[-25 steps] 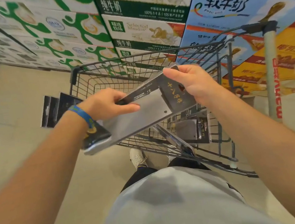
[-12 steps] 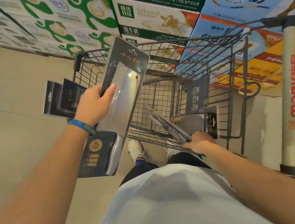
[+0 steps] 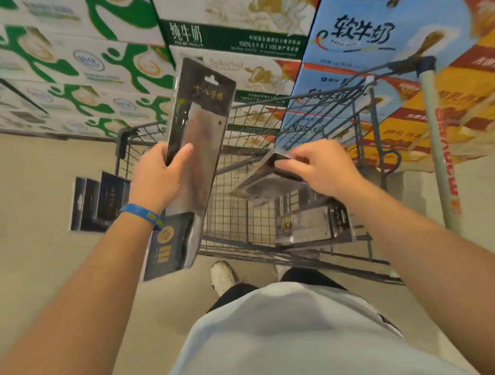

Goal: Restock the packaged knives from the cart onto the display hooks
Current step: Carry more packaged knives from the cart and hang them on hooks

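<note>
My left hand (image 3: 156, 178) grips a packaged cleaver (image 3: 201, 136) in a dark card-and-blister pack, held upright above the near left corner of the wire cart (image 3: 261, 112). A second packaged knife (image 3: 266, 181) is lifted out of the cart, tilted flat, with my right hand (image 3: 321, 167) pinching its near edge. One more packaged knife (image 3: 312, 226) lies on the cart's folded seat at the near end. No display hooks are in view.
Several dark packaged knives (image 3: 98, 202) hang off the cart's left side. Stacked milk cartons (image 3: 232, 24) form a wall right behind the cart. The cart's handle bar (image 3: 439, 144) runs down the right. Tan floor (image 3: 28, 265) lies open to the left.
My right hand let go of the first cleaver, reached down into the cart and came up holding a second pack. My left hand turned its cleaver upright and lifted it.
</note>
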A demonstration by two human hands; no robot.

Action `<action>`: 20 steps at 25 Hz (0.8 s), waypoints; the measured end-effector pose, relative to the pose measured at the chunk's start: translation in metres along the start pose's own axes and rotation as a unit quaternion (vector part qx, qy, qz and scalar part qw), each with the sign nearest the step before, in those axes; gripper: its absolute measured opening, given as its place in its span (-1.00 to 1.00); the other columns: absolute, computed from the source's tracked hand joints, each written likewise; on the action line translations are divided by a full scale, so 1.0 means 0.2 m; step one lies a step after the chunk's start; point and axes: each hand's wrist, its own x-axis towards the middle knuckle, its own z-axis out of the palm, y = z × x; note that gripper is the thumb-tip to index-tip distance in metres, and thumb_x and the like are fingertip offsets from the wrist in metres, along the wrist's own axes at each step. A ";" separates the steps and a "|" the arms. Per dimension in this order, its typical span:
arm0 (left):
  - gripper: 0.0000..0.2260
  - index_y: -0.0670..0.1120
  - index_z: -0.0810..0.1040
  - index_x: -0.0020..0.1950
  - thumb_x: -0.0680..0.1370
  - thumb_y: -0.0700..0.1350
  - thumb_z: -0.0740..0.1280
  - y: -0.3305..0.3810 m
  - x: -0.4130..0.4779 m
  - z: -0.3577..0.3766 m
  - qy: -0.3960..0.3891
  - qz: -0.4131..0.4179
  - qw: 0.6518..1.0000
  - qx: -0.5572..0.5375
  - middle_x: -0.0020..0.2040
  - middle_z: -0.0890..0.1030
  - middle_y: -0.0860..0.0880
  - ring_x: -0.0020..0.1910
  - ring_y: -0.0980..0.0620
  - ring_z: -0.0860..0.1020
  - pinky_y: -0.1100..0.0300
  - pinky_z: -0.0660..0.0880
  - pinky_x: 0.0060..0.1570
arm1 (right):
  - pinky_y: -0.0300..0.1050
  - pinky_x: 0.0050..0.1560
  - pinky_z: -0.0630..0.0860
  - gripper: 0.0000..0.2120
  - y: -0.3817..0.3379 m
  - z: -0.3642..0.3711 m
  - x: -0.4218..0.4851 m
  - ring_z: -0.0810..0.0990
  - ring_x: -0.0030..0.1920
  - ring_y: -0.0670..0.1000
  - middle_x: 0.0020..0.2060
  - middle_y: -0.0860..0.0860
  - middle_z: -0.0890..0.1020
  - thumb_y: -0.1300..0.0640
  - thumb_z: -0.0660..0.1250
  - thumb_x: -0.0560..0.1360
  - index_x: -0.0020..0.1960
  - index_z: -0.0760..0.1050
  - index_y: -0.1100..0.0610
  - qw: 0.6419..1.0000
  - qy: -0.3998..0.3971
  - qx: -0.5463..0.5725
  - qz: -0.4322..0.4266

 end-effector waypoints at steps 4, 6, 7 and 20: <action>-0.66 0.03 0.32 -0.28 0.61 0.13 0.27 0.18 0.04 -0.06 -0.008 0.060 0.998 -0.001 -0.41 0.38 0.06 -0.45 0.18 0.36 0.18 0.22 -0.43 | 0.00 -0.36 0.32 -0.36 -0.28 -0.38 0.09 0.32 -0.49 0.05 -0.55 0.09 0.37 -0.33 0.36 0.48 -0.41 0.40 0.22 0.982 0.096 0.060 -0.152; -0.71 -0.04 0.38 -0.24 0.62 0.06 0.28 0.30 0.02 -0.05 -0.033 0.106 0.993 -0.028 -0.40 0.37 0.05 -0.43 0.11 0.35 0.13 0.24 -0.39 | 0.02 -0.37 0.31 -0.34 -0.43 -0.54 0.12 0.28 -0.51 0.06 -0.58 0.06 0.27 -0.33 0.37 0.45 -0.45 0.28 0.20 0.962 0.195 0.043 -0.186; -0.74 -0.08 0.44 -0.18 0.63 0.03 0.27 0.36 0.00 -0.05 -0.048 0.121 0.989 -0.076 -0.38 0.39 0.06 -0.42 0.09 0.35 0.11 0.26 -0.36 | 0.01 -0.38 0.28 -0.35 -0.49 -0.61 0.13 0.27 -0.52 0.05 -0.59 0.02 0.25 -0.35 0.36 0.44 -0.45 0.25 0.16 0.953 0.235 0.022 -0.191; -0.69 -0.02 0.64 0.06 0.39 0.04 0.56 0.83 -0.10 -0.18 0.022 0.098 0.883 -0.458 -0.07 0.73 0.01 -0.06 0.02 0.70 0.11 0.63 -0.09 | 0.12 0.43 0.39 0.01 -0.82 -0.78 0.11 0.35 0.48 0.02 0.50 -0.03 0.36 -0.43 0.47 0.30 0.59 0.14 -0.10 0.924 0.344 0.136 -0.098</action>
